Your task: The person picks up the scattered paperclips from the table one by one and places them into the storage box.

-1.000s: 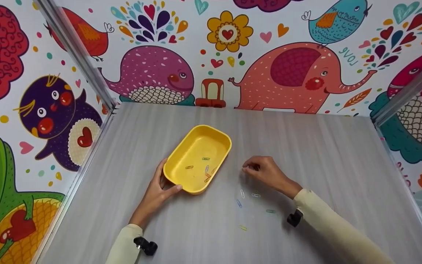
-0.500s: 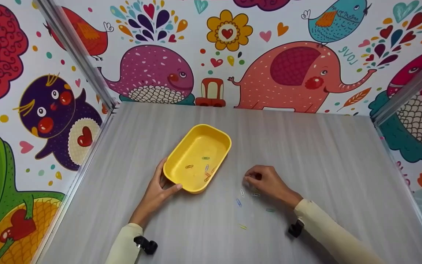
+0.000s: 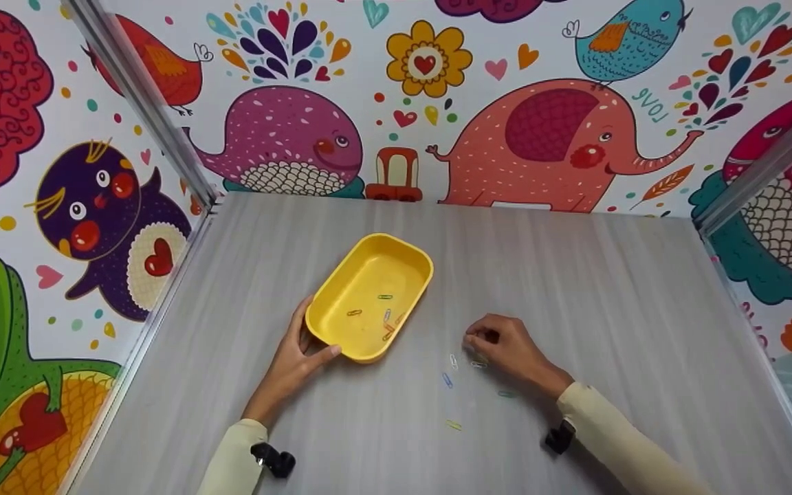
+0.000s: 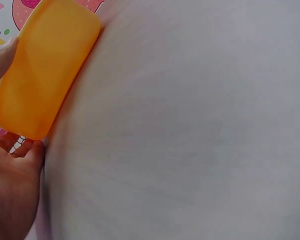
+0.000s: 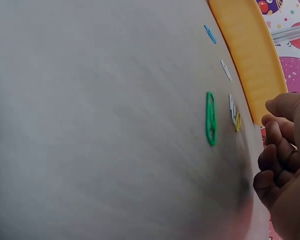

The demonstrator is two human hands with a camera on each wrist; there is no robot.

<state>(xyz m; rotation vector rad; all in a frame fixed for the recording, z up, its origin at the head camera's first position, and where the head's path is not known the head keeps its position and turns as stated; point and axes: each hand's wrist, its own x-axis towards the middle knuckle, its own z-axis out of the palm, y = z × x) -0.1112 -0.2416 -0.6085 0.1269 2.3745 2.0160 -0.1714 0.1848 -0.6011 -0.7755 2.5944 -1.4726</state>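
Left grip around corner of yellow tray; right grip curled, hold unclear, near paper clips.

The yellow tray is seemingly moulded in smooth plastic with a soft sheen. Beneath the tray, the tabletop is finished smooth and matt, with a grain like pale wood. Beside it, on the right, the green paper clip is evenly coated, as if in plastic. Behind the tray, the wall is faced with smooth printed sheeting, and the corner strip at its left is given a dull metallic look. On the tray's near side, the left sleeve is cut from matt cloth.
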